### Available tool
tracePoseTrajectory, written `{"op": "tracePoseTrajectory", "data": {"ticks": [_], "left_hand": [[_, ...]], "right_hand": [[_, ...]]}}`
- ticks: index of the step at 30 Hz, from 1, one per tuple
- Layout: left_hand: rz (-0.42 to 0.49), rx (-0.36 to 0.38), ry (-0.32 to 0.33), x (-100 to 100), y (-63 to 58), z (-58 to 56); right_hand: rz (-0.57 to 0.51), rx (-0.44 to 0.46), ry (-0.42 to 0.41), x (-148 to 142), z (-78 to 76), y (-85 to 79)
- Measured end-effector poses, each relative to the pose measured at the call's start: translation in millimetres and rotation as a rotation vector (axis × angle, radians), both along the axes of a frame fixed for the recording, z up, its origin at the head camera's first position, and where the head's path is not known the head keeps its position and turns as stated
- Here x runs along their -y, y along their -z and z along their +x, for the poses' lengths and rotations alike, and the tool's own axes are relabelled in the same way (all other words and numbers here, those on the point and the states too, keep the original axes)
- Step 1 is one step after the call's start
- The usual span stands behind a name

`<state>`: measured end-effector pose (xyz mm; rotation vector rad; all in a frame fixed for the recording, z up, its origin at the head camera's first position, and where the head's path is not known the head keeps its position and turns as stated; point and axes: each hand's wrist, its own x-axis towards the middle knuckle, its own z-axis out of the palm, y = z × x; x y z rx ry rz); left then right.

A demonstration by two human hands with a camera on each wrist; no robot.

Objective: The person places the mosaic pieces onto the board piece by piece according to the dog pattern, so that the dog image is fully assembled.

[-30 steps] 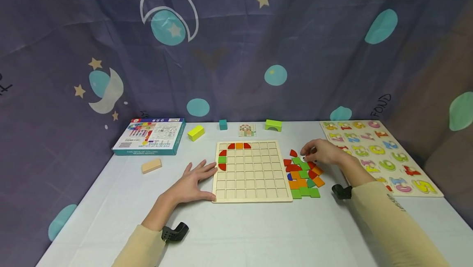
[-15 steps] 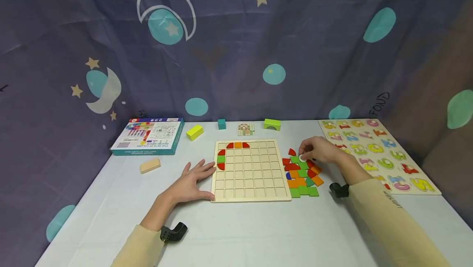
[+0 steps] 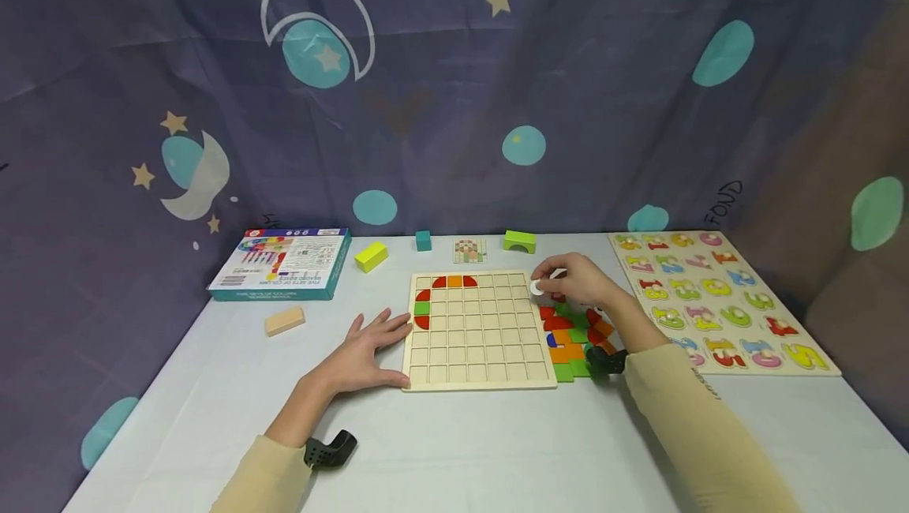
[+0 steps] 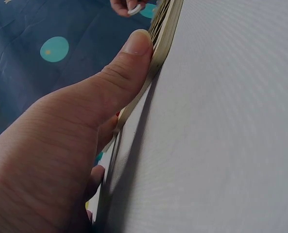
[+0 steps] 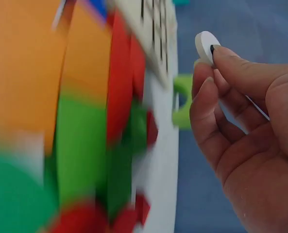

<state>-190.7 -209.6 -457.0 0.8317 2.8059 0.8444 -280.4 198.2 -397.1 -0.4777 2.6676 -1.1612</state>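
Observation:
My right hand (image 3: 577, 280) pinches a white round disc (image 5: 207, 47) between thumb and fingers; a dark spot shows on its face beside the thumb. The disc is raised near the upper right edge of a wooden grid board (image 3: 477, 355). My left hand (image 3: 360, 357) lies with spread fingers along the board's left edge, its thumb (image 4: 127, 63) at the near corner. In the board's upper left cells sit an orange square (image 3: 454, 282), a green square (image 3: 422, 308) and several rounded red pieces (image 3: 470, 282). A pile of coloured tiles (image 3: 566, 353) lies right of the board, partly hidden by my right arm.
A number puzzle board (image 3: 717, 316) lies at the right. Behind the grid stand a teal cube (image 3: 423, 241), a picture card (image 3: 470, 251) and a green arch block (image 3: 520, 241). At the left are a box (image 3: 277, 268), a yellow block (image 3: 371, 256) and a plain wooden block (image 3: 284, 321).
My right hand has lifted the white disc off the tile pile and carried it left to the board's upper right edge. The left hand stays on the board's edge.

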Motion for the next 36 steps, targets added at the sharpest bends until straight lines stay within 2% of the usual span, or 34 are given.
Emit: {"op": "tracePoseTrajectory", "data": {"ticks": [8,14,24,28,36], "left_hand": [[0.001,-0.003,0.000,0,0.4,-0.1],[0.003,0.009,-0.005,-1,-1.5,-2.0],[0.018,0.017,-0.018,1,-0.1,2.5],[0.021,0.016,-0.015,1,-0.4,3.5],[0.014,0.024,-0.013,-1,-1.0,1.5]], "right_hand": [[-0.108,0.023,-0.076,50,-2.7,1.1],[-0.100,0.016,-0.115,80,-3.8,2.7],[-0.062,0.003,-0.089,122,-2.5,9.6],[-0.041,-0.033,-0.066,134,-5.1,14.6],[-0.059,-0.048,-0.050,152,-9.7,21.1]]}}
